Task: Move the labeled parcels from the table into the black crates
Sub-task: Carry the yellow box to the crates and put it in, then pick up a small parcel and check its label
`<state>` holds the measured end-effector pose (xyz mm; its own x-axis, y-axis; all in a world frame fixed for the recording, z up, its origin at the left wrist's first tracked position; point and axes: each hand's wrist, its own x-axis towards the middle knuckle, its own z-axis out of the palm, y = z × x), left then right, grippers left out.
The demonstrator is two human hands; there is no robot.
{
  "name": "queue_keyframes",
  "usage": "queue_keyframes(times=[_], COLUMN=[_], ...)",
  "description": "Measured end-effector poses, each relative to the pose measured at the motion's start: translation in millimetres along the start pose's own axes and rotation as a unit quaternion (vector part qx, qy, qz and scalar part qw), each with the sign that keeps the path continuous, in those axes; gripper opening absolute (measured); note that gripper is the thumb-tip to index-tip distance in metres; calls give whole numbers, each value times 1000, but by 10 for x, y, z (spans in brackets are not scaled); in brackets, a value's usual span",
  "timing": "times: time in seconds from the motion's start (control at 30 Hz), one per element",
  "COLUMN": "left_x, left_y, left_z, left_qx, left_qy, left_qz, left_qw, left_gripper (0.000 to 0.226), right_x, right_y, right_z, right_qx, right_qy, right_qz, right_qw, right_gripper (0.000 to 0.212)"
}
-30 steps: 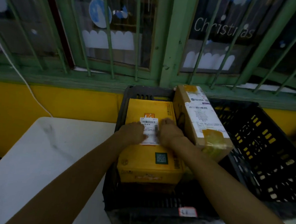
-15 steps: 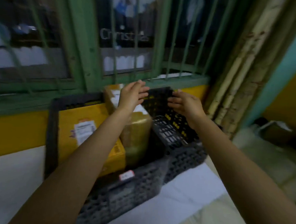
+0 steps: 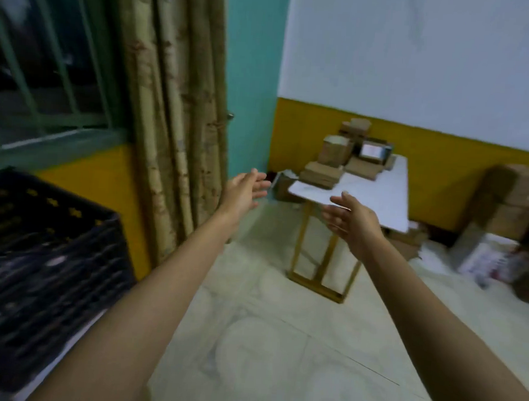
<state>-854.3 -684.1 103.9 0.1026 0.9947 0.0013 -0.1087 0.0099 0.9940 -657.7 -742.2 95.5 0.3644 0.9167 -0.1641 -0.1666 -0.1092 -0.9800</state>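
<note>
Both my arms stretch forward over the floor. My left hand (image 3: 246,189) and my right hand (image 3: 350,216) are empty, with fingers straight and spread. Beyond them stands a white table (image 3: 377,201) on a gold frame, and several brown cardboard parcels (image 3: 327,170) are piled on its far end. A black crate (image 3: 42,267) fills the lower left corner of the view; its inside is hidden from here. Everything is blurred by motion.
A beige curtain (image 3: 175,117) hangs by the barred window (image 3: 45,63) on the left. Stacked cardboard boxes (image 3: 514,203) stand against the right wall, with more packages (image 3: 485,263) on the floor beside them. Pale floor tiles (image 3: 279,340) lie between me and the table.
The view has swung right, away from the crates holding the yellow parcel and the box. My hands have left the crates and now reach empty toward the parcel table.
</note>
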Motion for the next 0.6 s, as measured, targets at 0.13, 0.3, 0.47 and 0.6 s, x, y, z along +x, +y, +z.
queue_keyframes(times=[0.13,0.3,0.47,0.6], left_x=[366,898,1671,2533], left_y=[-238,-432,-686,-889], left_z=[709,1233,1555,1766], left_qx=[21,33,53,53], left_qy=[-40,-58,-64,-69], left_qz=[-22,-25,-16,-30], left_qw=[999,997,996,996], left_gripper=[34,21,18,21], right_x=[312,856,1657,2524], right_y=[-59,9,59,27], right_z=[-733,-1136,-1288,-1284], right_qx=[11,49,48,41], right_qy=[31,41,34,49], right_qz=[17,41,55,54], right_qw=[999,997,997,996], right_gripper=[30,34,31,29])
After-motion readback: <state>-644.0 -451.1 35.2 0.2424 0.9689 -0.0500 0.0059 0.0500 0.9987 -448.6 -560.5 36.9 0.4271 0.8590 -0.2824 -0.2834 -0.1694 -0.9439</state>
